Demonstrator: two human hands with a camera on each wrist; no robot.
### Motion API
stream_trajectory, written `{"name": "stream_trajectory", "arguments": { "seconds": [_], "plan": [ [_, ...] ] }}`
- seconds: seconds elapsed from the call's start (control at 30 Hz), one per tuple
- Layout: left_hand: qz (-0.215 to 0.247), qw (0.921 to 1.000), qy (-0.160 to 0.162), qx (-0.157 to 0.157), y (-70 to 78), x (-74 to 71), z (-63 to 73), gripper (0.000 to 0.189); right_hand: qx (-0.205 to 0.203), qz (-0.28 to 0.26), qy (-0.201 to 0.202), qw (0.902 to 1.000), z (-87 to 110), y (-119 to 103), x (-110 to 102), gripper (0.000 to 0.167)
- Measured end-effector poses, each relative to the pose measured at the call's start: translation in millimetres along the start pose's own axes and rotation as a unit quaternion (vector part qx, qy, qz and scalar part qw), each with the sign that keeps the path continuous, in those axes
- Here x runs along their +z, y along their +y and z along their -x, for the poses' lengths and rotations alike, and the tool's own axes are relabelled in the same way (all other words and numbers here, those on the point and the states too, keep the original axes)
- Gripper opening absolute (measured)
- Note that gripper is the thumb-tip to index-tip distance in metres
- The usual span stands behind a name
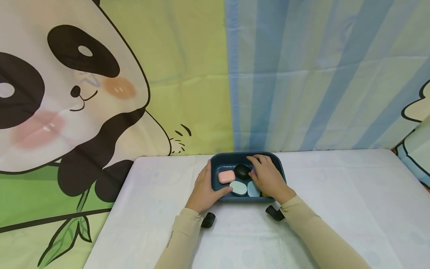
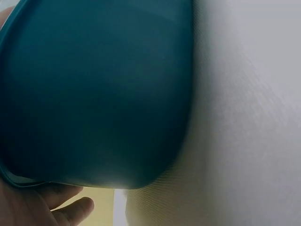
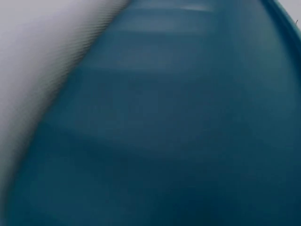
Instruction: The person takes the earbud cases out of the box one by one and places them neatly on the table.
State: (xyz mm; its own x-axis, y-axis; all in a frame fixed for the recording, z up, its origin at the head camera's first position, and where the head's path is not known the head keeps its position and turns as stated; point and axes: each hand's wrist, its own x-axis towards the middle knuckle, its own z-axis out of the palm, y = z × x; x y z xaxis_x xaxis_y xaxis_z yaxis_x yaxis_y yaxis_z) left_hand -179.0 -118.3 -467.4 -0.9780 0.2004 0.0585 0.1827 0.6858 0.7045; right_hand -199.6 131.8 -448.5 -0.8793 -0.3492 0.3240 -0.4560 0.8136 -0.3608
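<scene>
A dark blue plastic basin (image 1: 250,199) stands at the table's far edge. My left hand (image 1: 205,192) holds its left end, thumb over the near rim and fingers along the outer side; the left wrist view shows fingertips (image 2: 80,209) past the rim. My right hand (image 1: 268,179) reaches inside, thumb and forefinger around a purple piece (image 1: 253,171), mostly hidden. Near it lie a pink rounded block (image 1: 226,176), a black oval piece (image 1: 242,171), a mint oval piece (image 1: 238,188) and a light blue piece (image 1: 253,189). A yellow piece (image 1: 264,194) shows beneath my right wrist.
A white cloth covers the table (image 1: 336,209). Behind it hangs a printed curtain (image 1: 188,74) with a panda and blue stripes. Black wrist devices (image 1: 208,220) sit under both sleeves. The basin's blue wall (image 3: 164,117) fills most of the right wrist view.
</scene>
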Motion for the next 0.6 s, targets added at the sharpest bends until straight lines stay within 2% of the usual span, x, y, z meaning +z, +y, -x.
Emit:
{"name": "stream_trajectory", "arguments": {
  "seconds": [0.3,0.6],
  "plan": [
    [0.01,1.0,-0.001,0.0,-1.9,-0.8,0.9,0.125,0.002,0.023,-0.039,0.999,-0.5,1.9,9.7,0.034],
    [0.008,1.0,0.001,0.001,-2.7,1.0,-1.5,0.124,0.03,0.022,-0.077,0.9963,-0.5,2.3,4.3,0.029]
  ]
}}
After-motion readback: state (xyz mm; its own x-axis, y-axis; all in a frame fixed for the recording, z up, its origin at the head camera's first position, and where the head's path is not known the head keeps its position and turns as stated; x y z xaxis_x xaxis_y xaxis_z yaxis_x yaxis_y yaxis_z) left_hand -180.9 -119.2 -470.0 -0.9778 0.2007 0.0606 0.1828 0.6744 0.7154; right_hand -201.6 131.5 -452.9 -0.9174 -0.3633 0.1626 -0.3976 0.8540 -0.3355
